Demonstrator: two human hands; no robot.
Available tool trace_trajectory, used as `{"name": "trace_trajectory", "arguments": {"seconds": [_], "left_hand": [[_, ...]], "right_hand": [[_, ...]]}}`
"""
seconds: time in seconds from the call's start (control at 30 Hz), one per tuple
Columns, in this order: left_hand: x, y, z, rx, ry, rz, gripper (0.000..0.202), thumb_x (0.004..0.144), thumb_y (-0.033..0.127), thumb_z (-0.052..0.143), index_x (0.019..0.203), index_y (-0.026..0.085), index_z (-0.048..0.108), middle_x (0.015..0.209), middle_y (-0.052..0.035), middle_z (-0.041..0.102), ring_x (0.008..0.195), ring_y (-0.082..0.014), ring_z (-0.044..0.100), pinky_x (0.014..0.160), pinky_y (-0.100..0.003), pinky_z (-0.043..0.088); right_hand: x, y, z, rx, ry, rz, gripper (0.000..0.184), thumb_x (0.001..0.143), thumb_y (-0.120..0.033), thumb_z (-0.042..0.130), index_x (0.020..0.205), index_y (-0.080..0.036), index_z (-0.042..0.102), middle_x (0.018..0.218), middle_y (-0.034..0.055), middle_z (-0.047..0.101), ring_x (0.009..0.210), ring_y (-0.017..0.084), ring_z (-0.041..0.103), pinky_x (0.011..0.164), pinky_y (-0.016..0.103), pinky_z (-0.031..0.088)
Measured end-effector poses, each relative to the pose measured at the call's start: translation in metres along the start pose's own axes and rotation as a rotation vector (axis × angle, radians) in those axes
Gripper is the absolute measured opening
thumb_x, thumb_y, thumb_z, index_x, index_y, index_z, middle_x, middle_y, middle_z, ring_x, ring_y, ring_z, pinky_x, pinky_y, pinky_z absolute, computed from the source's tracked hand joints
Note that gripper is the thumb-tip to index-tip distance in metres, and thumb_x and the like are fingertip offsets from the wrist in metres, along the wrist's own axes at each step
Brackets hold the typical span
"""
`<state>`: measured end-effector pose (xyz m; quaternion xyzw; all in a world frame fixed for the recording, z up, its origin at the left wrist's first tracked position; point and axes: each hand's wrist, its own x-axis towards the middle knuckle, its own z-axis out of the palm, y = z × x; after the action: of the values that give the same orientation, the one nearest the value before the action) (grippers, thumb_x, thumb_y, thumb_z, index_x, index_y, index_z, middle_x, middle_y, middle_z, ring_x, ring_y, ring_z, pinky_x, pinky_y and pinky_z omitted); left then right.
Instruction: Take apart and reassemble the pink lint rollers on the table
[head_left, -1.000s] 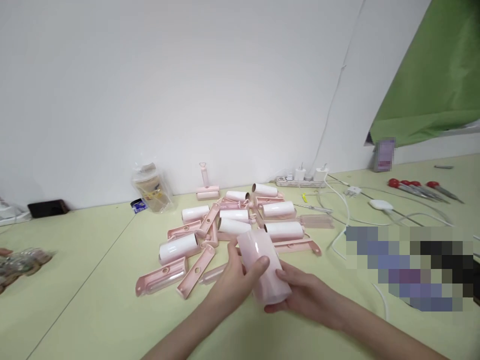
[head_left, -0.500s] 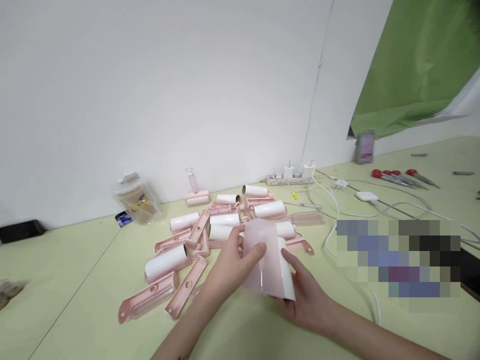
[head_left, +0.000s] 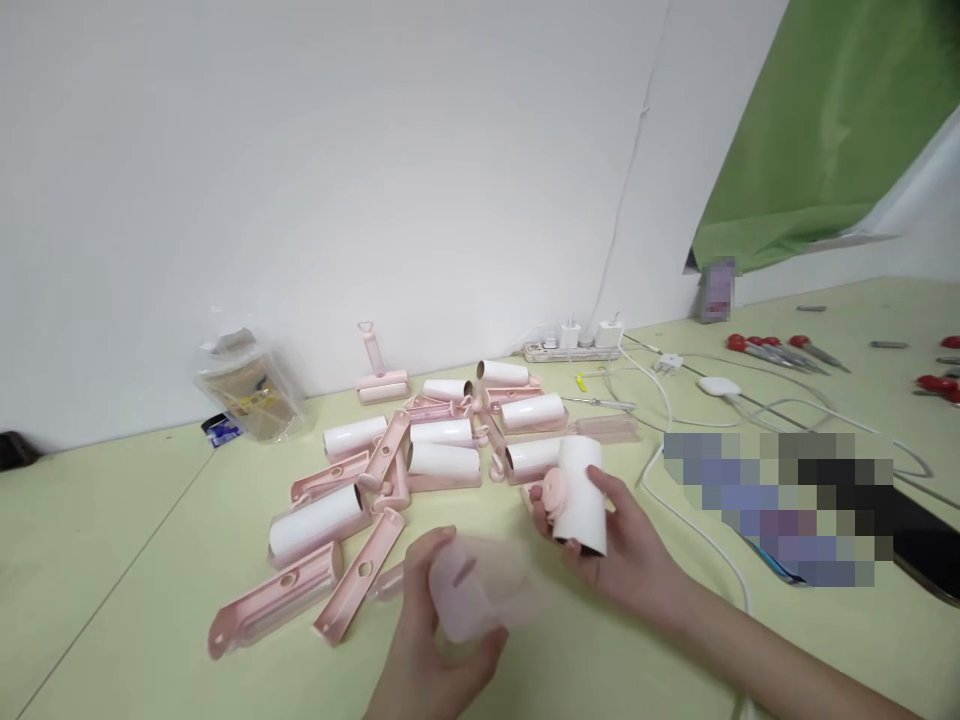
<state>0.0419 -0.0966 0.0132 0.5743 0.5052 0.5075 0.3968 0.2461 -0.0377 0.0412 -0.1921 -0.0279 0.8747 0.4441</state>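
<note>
My left hand point(head_left: 442, 635), low in the middle, grips a translucent pink plastic cover point(head_left: 480, 585), blurred on its right side. A white lint roller point(head_left: 583, 490) stands nearly upright in my right hand point(head_left: 622, 545), fingers wrapped round it. A round pink plastic piece point(head_left: 555, 490) sits at the roller's left side, by my fingertips. Cover and roller are apart. Beyond my hands lie several more white rolls point(head_left: 444, 463) and pink plastic shells point(head_left: 360, 575), some with a round hole. One pink lint roller with its handle up point(head_left: 371, 350) stands near the wall.
A clear bag with brown contents point(head_left: 259, 390) leans at the left back. By the wall is a power strip point(head_left: 570, 352) with white chargers. White cables point(head_left: 694, 525) run down the right side. Red-handled tools point(head_left: 776, 350) and a black phone-like object point(head_left: 930, 555) lie further right.
The cover has come off the roller. My left hand has carried it down and left, while my right hand keeps the bare roller, turned so the round pink piece shows.
</note>
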Motion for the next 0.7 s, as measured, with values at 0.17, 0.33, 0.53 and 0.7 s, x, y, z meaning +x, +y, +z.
{"name": "trace_trajectory", "arguments": {"seconds": [0.17,0.33,0.53,0.7], "left_hand": [[0.009,-0.015,0.001,0.586,-0.129,0.412,0.045,0.07,0.015,0.057,0.112,0.027,0.046,0.113,-0.0081,0.052,0.108,-0.0264,0.048,0.087,-0.043,0.043],[0.03,-0.015,0.0,0.943,0.041,0.501,0.025,0.075,0.019,0.056,0.1,0.022,0.058,0.12,-0.0128,0.05,0.11,-0.0334,0.044,0.088,-0.053,0.035],[0.013,0.012,0.01,0.116,0.059,0.128,0.031,0.079,0.031,0.054,0.109,0.025,0.054,0.108,-0.0089,0.058,0.097,-0.0254,0.053,0.084,-0.039,0.039],[-0.009,0.012,0.034,-0.887,-0.127,-0.651,0.037,0.073,0.051,0.056,0.095,0.022,0.06,0.086,-0.0051,0.064,0.073,-0.0211,0.06,0.066,-0.034,0.045]], "right_hand": [[-0.008,-0.004,0.007,-0.174,-0.096,-0.159,0.027,0.071,-0.03,0.066,0.093,-0.016,0.06,0.086,0.0085,0.065,0.078,0.018,0.062,0.049,0.02,0.052],[-0.013,0.009,0.001,-0.447,-0.223,-0.225,0.024,0.075,-0.032,0.062,0.097,-0.021,0.061,0.088,0.0054,0.065,0.072,0.017,0.06,0.053,0.029,0.054],[-0.02,0.031,0.001,-0.615,-0.169,-0.104,0.028,0.081,-0.04,0.055,0.102,-0.021,0.057,0.089,0.0062,0.061,0.077,0.018,0.057,0.06,0.031,0.051],[-0.024,0.045,0.004,-0.977,-0.203,-0.121,0.035,0.076,-0.041,0.062,0.102,-0.019,0.053,0.093,0.0059,0.059,0.081,0.019,0.057,0.068,0.03,0.047]]}}
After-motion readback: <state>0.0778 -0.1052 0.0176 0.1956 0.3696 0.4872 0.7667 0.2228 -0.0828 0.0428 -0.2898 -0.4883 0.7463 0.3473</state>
